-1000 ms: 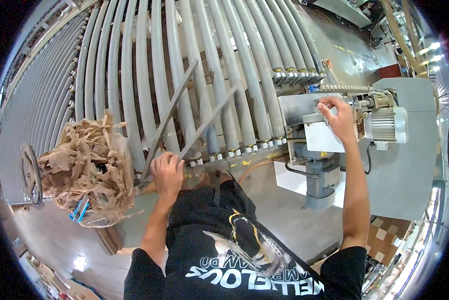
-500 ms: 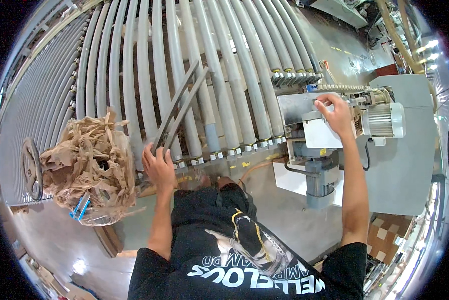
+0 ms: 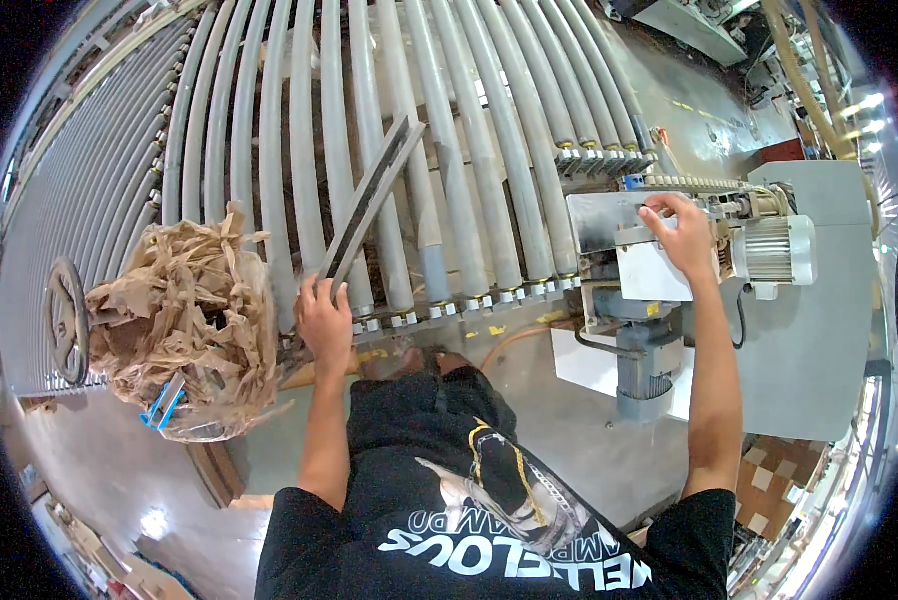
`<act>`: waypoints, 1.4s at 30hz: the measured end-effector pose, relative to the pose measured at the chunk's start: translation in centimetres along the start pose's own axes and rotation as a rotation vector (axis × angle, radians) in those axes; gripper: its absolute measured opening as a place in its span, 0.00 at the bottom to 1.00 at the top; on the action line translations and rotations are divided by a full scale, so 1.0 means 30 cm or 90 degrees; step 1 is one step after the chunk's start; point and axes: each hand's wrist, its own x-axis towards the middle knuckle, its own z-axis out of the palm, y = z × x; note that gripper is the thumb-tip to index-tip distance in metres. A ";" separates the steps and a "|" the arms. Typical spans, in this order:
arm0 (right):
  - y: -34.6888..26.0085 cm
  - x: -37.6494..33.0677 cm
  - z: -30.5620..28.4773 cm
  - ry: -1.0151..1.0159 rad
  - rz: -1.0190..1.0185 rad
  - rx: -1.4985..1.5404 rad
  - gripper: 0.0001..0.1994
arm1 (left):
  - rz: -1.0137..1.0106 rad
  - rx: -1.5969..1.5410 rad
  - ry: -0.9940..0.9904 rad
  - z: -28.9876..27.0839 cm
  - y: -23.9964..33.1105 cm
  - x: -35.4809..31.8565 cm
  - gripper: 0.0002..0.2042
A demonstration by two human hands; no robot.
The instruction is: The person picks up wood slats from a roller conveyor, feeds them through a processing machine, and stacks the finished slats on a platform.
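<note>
My left hand is closed around the near end of a pair of long, narrow grey strips, dark between them. They lie slanted across the conveyor rollers, their far ends pointing away and to the right. Over on the right, my right hand reaches to a machine with a grey metal plate and a white box-shaped cover. Its thumb and fingers are bent together at the plate's right edge, above the cover. What they grip there is too small to make out.
A clear bag of crumpled brown paper stands left of my left hand, with a blue-and-silver tool on it. Beside it is a handwheel. A finned motor and a grey panel stand right of my right hand.
The strips now lie closer together, with a narrower gap between them. My left hand stays at their near end, and my right hand stays at the machine. The whole view has shifted slightly.
</note>
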 end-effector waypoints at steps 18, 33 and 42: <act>0.021 -0.009 0.016 0.031 -0.003 -0.022 0.19 | -0.003 0.131 -0.107 0.047 -0.019 0.027 0.32; 0.053 0.016 0.019 0.049 0.051 0.076 0.23 | 0.462 -0.302 -0.220 0.410 1.034 -0.074 0.34; 0.062 0.000 0.027 0.054 0.094 0.119 0.24 | 0.438 -0.127 -0.304 0.557 1.076 -0.089 0.30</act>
